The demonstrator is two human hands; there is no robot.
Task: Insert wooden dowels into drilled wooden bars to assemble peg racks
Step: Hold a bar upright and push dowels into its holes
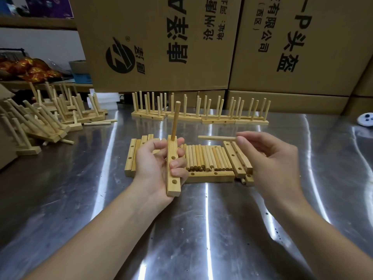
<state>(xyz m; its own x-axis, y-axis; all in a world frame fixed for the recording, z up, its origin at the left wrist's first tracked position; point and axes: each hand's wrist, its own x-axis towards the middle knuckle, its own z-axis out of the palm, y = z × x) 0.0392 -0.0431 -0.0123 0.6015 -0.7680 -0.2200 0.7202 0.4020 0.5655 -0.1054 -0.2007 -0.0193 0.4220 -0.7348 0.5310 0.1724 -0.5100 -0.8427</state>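
The left hand holds a drilled wooden bar above the middle of the steel counter, its fingers curled round the bar's sides. One upright dowel stands in the bar's far hole; two nearer holes show open. The right hand pinches a second dowel by one end, level, with its free end pointing toward the bar and apart from it. Below the hands, loose dowels lie side by side on the counter, framed by spare bars. Finished peg racks line the far edge below cardboard boxes. A heap of racks lies near the far left corner.
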